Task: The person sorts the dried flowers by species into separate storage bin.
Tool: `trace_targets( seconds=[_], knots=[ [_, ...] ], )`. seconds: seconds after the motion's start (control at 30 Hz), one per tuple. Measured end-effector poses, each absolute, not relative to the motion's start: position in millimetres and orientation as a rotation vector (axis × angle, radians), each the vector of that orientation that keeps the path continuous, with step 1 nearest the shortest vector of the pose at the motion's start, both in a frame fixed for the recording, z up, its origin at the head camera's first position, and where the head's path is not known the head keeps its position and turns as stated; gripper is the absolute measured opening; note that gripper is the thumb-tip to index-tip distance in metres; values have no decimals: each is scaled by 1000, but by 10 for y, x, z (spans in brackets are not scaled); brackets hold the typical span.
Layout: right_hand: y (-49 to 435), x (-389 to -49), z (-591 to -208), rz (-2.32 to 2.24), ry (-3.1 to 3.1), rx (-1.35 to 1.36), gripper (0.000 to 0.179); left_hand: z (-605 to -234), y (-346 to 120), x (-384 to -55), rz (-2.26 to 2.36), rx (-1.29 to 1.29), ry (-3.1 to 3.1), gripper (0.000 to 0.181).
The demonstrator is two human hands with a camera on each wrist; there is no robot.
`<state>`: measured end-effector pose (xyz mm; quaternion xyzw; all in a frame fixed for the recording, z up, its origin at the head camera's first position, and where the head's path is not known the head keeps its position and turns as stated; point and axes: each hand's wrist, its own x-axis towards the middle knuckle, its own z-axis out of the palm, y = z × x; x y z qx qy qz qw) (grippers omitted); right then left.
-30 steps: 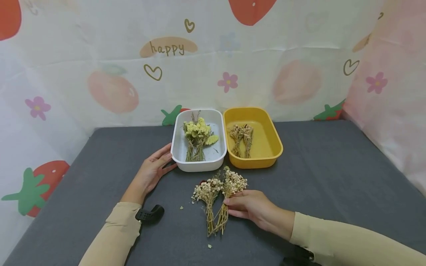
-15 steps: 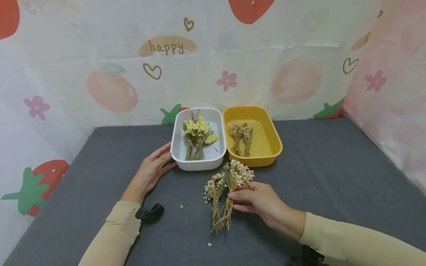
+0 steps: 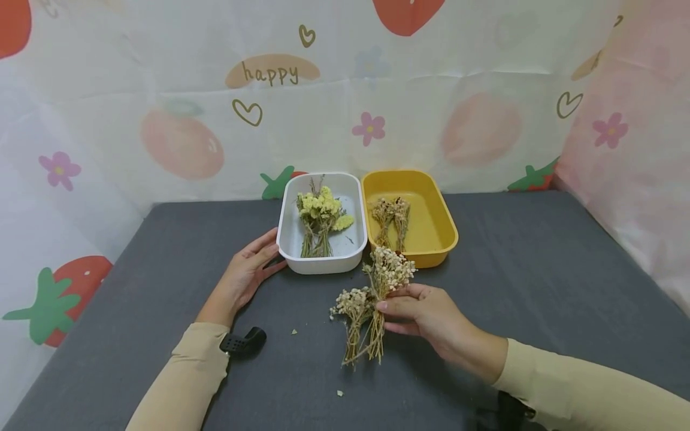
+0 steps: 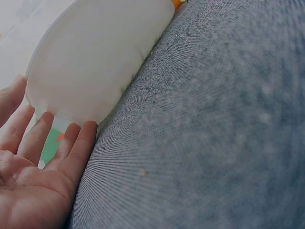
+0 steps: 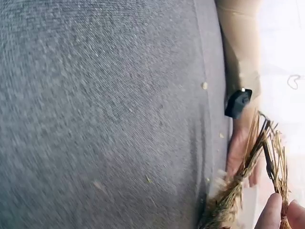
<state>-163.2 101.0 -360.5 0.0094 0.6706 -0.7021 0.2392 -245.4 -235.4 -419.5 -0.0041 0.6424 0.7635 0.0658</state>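
My right hand (image 3: 431,314) pinches the stems of a bunch of dried white flowers (image 3: 390,269) in front of the yellow tray (image 3: 444,239). A second, smaller dried white bunch (image 3: 353,308) hangs against its left side, their stems crossing low down. In the right wrist view, thumb and finger meet on the straw-coloured stems (image 5: 281,167). My left hand (image 3: 245,278) rests its straight fingers against the left side of the white tray (image 3: 323,266); the left wrist view has its fingertips (image 4: 88,129) at the tray wall.
Yellow dried flower bunches (image 3: 320,206) lie in the white tray. Two brownish dried bunches (image 3: 400,218) lie in the yellow tray beside it. Small plant crumbs (image 3: 339,393) dot the dark grey cloth (image 3: 539,287). A printed curtain (image 3: 302,137) hangs behind.
My right hand has moved forward and to the right with the white flower bunches, bringing the blooms up to the yellow tray's front. My left hand has stayed at the white tray.
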Motion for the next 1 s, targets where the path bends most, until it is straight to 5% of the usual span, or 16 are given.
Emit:
trace_targets(
  seconds=[0.67, 1.0],
  knots=[
    [1138, -2110, -3412, -1946, 2038, 14, 45, -4205, -2359, -2451, 2298, -2, 1941, 60],
    [1129, -2085, -3275, -1946, 1994, -4, 45, -4203, -2365, -2451, 2294, -18, 1946, 59]
  ],
)
